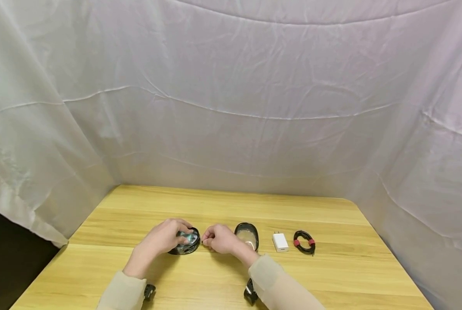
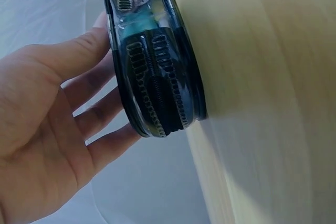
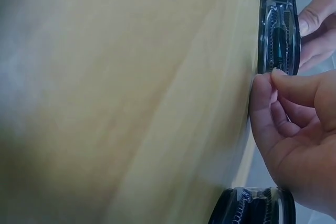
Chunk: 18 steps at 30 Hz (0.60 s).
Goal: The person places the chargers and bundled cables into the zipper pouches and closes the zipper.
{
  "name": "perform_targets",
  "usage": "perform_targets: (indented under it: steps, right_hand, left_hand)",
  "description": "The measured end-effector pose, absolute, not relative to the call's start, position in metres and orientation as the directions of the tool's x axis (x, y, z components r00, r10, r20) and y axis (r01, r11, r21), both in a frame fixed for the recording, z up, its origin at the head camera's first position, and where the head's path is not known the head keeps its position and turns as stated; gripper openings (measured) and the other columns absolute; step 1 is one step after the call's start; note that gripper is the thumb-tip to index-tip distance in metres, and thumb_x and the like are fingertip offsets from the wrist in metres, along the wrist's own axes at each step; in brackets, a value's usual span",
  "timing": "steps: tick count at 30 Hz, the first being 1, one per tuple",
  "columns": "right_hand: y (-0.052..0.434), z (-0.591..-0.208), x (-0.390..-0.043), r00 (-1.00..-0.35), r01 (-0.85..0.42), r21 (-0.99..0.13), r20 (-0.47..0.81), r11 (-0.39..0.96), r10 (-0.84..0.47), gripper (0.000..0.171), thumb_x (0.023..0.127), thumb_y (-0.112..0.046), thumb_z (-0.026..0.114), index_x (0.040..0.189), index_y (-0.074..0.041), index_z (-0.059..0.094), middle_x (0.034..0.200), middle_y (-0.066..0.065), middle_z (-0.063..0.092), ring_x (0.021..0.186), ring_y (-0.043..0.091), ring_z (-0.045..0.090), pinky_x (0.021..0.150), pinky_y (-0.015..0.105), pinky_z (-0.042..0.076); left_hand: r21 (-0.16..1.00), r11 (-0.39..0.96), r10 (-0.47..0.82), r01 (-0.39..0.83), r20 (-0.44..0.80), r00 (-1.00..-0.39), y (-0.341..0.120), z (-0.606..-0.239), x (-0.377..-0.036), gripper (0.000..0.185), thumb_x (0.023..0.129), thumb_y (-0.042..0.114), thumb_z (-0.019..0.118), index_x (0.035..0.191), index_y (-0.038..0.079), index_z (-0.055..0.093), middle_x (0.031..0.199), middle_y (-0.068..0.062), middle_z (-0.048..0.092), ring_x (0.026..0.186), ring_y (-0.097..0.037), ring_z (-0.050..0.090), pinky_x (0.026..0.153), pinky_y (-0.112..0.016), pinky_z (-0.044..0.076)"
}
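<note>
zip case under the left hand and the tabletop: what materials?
Zip case: looks like clear glossy plastic film, contents showing through, with black edging and a black zipper, probably plastic teeth. Tabletop: light wood or wood-look laminate, smooth, with grain lines; can't tell which.

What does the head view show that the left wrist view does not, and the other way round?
Only the head view shows the second round pouch, white charger, coiled black cable and whole table. Only the left wrist view shows the zipper teeth close up. Both show the left hand holding the round zip pouch while the right hand pinches at its zipper.
</note>
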State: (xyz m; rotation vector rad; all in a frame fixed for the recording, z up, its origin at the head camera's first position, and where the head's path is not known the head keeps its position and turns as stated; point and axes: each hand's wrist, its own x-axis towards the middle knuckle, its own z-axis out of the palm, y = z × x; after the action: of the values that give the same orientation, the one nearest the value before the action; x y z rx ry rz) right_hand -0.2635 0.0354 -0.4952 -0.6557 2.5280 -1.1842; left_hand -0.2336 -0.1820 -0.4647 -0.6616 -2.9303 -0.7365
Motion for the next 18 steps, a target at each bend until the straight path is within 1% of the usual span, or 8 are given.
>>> perform_targets:
  steps: [5, 8, 12, 15, 18]
  right_hand:
    - [0.035, -0.496, -0.266, -0.87, -0.309, -0.751, -0.025, 0.583, -0.493, 0.011, 0.097, -0.001, 0.067, 0.089, -0.006, 0.073, 0.076, 0.001, 0.067, 0.064, 0.009, 0.06, 0.061, 0.023, 0.049]
    - [0.036, -0.495, -0.267, -0.872, -0.319, -0.741, -0.016, 0.592, -0.489, 0.011, 0.098, -0.002, 0.067, 0.09, -0.006, 0.073, 0.076, 0.0, 0.067, 0.064, 0.007, 0.058, 0.061, 0.022, 0.048]
    - [0.036, -0.494, -0.269, -0.876, -0.318, -0.739, -0.011, 0.595, -0.482, 0.011, 0.1, -0.003, 0.066, 0.093, -0.005, 0.074, 0.077, 0.001, 0.067, 0.064, 0.009, 0.057, 0.058, 0.023, 0.047]
    - [0.035, -0.494, -0.272, -0.882, -0.302, -0.756, -0.011, 0.581, -0.472, 0.01, 0.1, -0.003, 0.065, 0.094, -0.003, 0.074, 0.079, 0.004, 0.068, 0.065, 0.011, 0.06, 0.057, 0.024, 0.05]
    - [0.034, -0.495, -0.274, -0.886, -0.285, -0.773, -0.012, 0.567, -0.463, 0.009, 0.1, -0.002, 0.066, 0.094, -0.002, 0.073, 0.08, 0.007, 0.069, 0.065, 0.014, 0.062, 0.057, 0.024, 0.052]
  left_hand:
    - [0.4, 0.831, 0.363, 0.387, 0.137, -0.922, -0.18, -0.464, -0.232, 0.025, 0.085, 0.016, 0.086, 0.109, 0.01, 0.082, 0.126, -0.003, 0.073, 0.117, -0.034, 0.068, 0.092, -0.057, 0.058]
    - [0.38, 0.841, 0.36, 0.386, 0.14, -0.922, -0.18, -0.464, -0.232, 0.025, 0.085, 0.021, 0.086, 0.108, 0.012, 0.082, 0.124, -0.002, 0.073, 0.116, -0.033, 0.068, 0.09, -0.057, 0.058]
    - [0.358, 0.833, 0.39, 0.423, 0.163, -0.906, -0.182, -0.465, -0.234, 0.026, 0.086, 0.024, 0.085, 0.108, 0.013, 0.082, 0.123, -0.002, 0.073, 0.114, -0.032, 0.069, 0.09, -0.056, 0.058]
    - [0.369, 0.81, 0.422, 0.456, 0.173, -0.89, -0.185, -0.466, -0.236, 0.024, 0.086, 0.025, 0.085, 0.108, 0.014, 0.082, 0.124, -0.001, 0.073, 0.112, -0.031, 0.07, 0.089, -0.055, 0.059]
    - [0.389, 0.766, 0.476, 0.511, 0.191, -0.859, -0.187, -0.468, -0.238, 0.023, 0.086, 0.024, 0.085, 0.108, 0.014, 0.082, 0.124, -0.001, 0.073, 0.112, -0.029, 0.07, 0.09, -0.052, 0.059]
